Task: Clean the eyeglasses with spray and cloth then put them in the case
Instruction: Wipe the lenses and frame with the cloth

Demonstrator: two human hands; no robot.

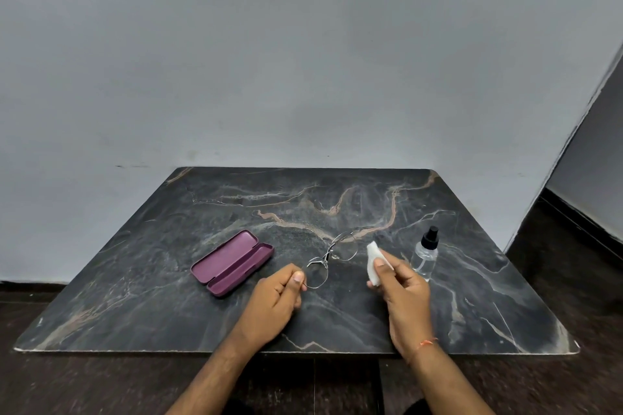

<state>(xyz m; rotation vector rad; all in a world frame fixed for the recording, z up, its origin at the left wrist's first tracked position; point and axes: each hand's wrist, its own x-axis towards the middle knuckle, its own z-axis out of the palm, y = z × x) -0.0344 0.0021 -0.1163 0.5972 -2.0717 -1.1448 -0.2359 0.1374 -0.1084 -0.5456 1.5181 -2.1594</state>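
A: Four task items on the dark marble-pattern tabletop [236,323], logged left to right. The purple eyeglass case [232,262] lies open, lid flat, nothing in it. Just right of it, the left hand [274,296] pinches the thin wire-rimmed eyeglasses [332,258] at the near rim, thumb over fingers. The far lens looks raised off the table, though I cannot tell whether any part of the frame touches it.

B: Risk there?

A: A one-point pinch on thin wire. If the cloth pushes hard, the frame could twist or swing out of the fingers. The thumb also sits close to the near lens and may smudge it.

B: Right side?

A: The right hand [401,286] grips a folded white cloth [376,263], held apart from the lenses. Close behind that hand stands the clear spray bottle [425,254] with its black pump top, upright.

B: Hazard?

A: A backward elbow or wrist move could tip the bottle. I cannot tell whether the lenses are wet, so wiping dry might only drag grit across them.

B: Case?

A: Near enough, but the temples must fold before the glasses will fit.
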